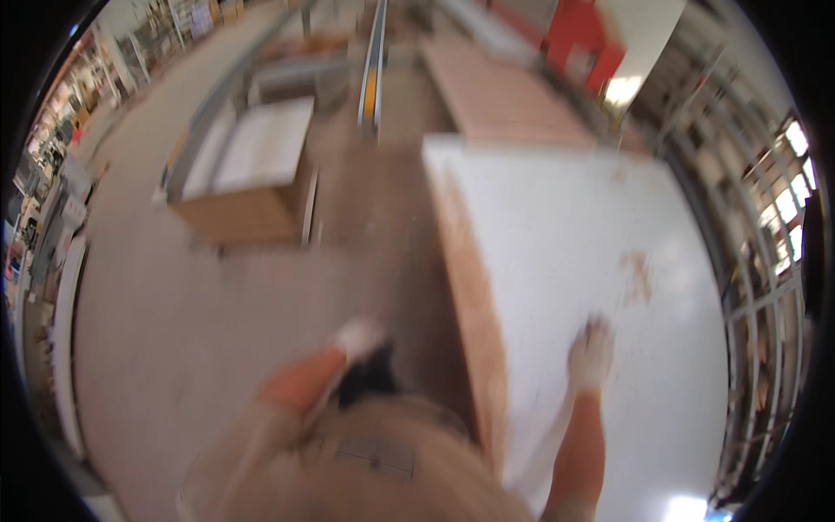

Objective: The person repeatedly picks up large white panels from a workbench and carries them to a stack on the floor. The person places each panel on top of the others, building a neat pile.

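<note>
My right hand, in a whitish glove with darker fingertips, rests on or just over a large white panel surface. Its fingers look stretched forward, though blurred, and nothing shows in them. A brown worn strip runs along the panel's left edge, and a brown scuffed patch lies ahead of the hand. My left hand, also in a whitish glove, hangs in front of my body, left of the panel. Motion smears its fingers, and whether it holds anything cannot be made out.
Ahead on the left stands a low brown box-like stack with a white top. Beyond the white panel lies a pinkish-brown board stack. A narrow metal rail with a yellow stripe runs away ahead. Metal racking lines the right side; a red object stands far off.
</note>
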Demonstrator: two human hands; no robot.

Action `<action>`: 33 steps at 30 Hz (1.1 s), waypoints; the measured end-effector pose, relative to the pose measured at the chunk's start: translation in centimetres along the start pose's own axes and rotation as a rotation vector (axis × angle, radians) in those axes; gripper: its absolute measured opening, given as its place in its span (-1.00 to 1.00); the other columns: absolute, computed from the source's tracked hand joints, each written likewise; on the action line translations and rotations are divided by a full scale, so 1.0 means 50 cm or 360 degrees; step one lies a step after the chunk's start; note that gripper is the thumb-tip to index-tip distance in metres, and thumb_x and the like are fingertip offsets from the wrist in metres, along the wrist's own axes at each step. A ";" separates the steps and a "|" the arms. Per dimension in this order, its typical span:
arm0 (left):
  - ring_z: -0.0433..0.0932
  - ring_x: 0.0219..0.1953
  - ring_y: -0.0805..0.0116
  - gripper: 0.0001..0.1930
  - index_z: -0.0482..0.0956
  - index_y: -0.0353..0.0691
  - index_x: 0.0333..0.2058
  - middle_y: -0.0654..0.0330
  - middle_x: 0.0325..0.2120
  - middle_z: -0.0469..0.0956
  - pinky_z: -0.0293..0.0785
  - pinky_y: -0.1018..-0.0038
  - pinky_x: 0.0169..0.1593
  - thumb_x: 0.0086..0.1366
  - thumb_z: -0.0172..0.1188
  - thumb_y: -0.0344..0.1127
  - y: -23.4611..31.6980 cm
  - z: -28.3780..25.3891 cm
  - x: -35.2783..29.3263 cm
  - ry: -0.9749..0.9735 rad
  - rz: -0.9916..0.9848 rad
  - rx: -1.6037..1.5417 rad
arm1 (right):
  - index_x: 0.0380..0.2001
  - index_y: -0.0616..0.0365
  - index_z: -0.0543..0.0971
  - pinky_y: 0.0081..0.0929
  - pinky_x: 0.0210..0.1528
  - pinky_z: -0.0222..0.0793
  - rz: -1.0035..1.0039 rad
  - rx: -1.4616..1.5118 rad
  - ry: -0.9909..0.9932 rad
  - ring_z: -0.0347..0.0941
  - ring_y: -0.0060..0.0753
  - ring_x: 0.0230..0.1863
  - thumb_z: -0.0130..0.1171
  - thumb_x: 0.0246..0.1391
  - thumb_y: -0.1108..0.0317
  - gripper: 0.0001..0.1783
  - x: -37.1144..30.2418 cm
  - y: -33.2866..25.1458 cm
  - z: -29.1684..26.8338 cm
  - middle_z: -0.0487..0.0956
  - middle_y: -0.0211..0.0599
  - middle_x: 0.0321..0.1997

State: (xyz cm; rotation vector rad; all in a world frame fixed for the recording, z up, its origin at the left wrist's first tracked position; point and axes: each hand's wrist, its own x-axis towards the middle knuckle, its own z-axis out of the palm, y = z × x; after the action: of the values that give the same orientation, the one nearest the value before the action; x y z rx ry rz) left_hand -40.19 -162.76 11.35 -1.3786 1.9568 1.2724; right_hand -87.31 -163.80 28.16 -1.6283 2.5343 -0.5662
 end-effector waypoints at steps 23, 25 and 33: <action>0.56 0.12 -0.07 -0.64 0.64 -0.25 -0.03 -0.06 -0.01 0.64 0.44 0.06 0.24 0.36 0.15 -0.12 0.363 -0.988 0.304 0.1616 0.0789 -0.0326 | 0.38 0.20 0.43 -0.19 0.59 0.11 0.0486 -0.0364 -0.0018 0.15 0.11 0.56 -0.06 0.27 0.34 -0.39 0.129 -0.046 -0.005 0.26 0.09 0.54; 0.55 0.12 -0.07 -0.66 0.63 -0.25 -0.04 -0.07 -0.02 0.62 0.43 0.06 0.24 0.36 0.15 -0.15 0.396 -1.010 0.327 0.1313 0.0706 -0.0228 | 0.37 0.20 0.44 -0.20 0.58 0.14 0.0505 -0.0349 0.0029 0.17 0.09 0.55 -0.06 0.26 0.34 -0.39 0.127 -0.033 0.001 0.29 0.09 0.52; 0.54 0.01 -0.06 -0.76 0.62 -0.26 -0.27 -0.04 -0.18 0.58 0.46 0.10 0.17 0.34 0.16 -0.19 0.373 -0.966 0.410 0.1804 0.1198 0.0010 | 0.36 0.17 0.47 -0.23 0.56 0.16 0.0571 -0.0368 0.0075 0.23 0.04 0.52 -0.05 0.26 0.35 -0.40 0.133 -0.026 0.009 0.32 0.07 0.51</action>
State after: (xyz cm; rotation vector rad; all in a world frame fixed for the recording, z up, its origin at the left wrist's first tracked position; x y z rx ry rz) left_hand -57.98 -213.00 27.53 -1.5837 3.4734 0.7016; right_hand -88.95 -170.34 29.06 -1.1750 2.9210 -0.2880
